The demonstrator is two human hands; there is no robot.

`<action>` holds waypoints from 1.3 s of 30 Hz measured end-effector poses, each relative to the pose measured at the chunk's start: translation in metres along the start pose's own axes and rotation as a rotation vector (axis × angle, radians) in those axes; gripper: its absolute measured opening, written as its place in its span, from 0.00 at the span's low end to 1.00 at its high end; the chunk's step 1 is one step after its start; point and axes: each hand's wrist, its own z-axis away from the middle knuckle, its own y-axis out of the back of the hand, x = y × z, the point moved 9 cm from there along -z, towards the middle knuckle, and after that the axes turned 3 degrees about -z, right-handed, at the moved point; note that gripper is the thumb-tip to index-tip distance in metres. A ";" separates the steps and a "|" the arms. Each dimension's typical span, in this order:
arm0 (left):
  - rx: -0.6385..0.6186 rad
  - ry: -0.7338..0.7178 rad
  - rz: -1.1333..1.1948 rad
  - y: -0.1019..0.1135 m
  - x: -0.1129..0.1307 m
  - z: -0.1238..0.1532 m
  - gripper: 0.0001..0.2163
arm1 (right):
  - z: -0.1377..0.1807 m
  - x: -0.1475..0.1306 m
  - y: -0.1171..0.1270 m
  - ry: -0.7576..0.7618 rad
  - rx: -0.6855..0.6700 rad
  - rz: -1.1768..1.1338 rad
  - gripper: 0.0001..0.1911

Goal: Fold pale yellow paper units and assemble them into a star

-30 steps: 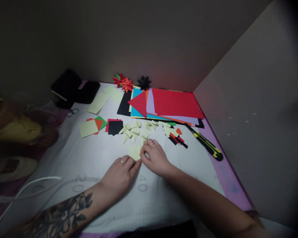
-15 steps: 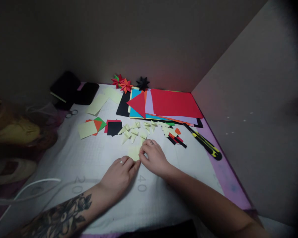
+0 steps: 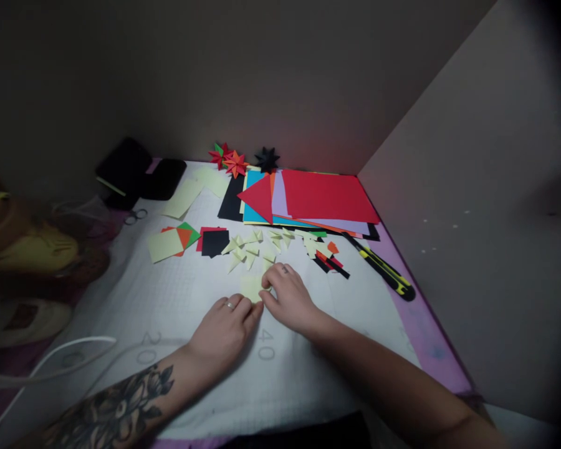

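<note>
A small pale yellow sheet of paper [image 3: 250,288] lies on the white cloth between my hands. My left hand [image 3: 229,321], with a ring on one finger, presses at its lower edge, fingers curled. At the sheet's right edge, my right hand [image 3: 287,296] pinches the paper between thumb and forefinger. My fingers hide that edge and any fold in it. Just beyond my hands sit several folded pale yellow paper pieces [image 3: 251,254]. To their left are black paper squares [image 3: 215,242] and a pale yellow square [image 3: 165,246] over orange and green ones.
Coloured sheets with a red one [image 3: 331,196] on top lie at the back. A yellow-black utility knife [image 3: 383,268] rests at the right near paper scraps [image 3: 330,259]. Folded paper stars [image 3: 235,164], scissors [image 3: 135,216] and a white cable [image 3: 65,349] are also there.
The thumb and forefinger of my right hand have come closer together on the paper's right edge. My left hand stays in place; the view has shifted slightly.
</note>
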 end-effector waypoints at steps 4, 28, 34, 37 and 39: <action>0.000 0.003 0.017 0.004 -0.001 -0.001 0.15 | 0.003 0.003 0.006 -0.053 0.029 -0.014 0.06; 0.265 0.020 0.149 0.018 -0.043 -0.002 0.08 | 0.030 -0.026 0.006 0.538 -0.006 -0.042 0.19; 0.129 -0.053 0.313 0.012 -0.042 0.000 0.10 | 0.033 -0.023 -0.002 0.531 -0.168 0.067 0.20; 0.111 0.023 0.436 0.012 -0.049 -0.003 0.10 | 0.036 -0.019 -0.006 0.508 -0.232 0.137 0.19; 0.117 0.086 0.481 0.012 -0.054 -0.006 0.09 | 0.038 -0.016 -0.008 0.495 -0.248 0.158 0.19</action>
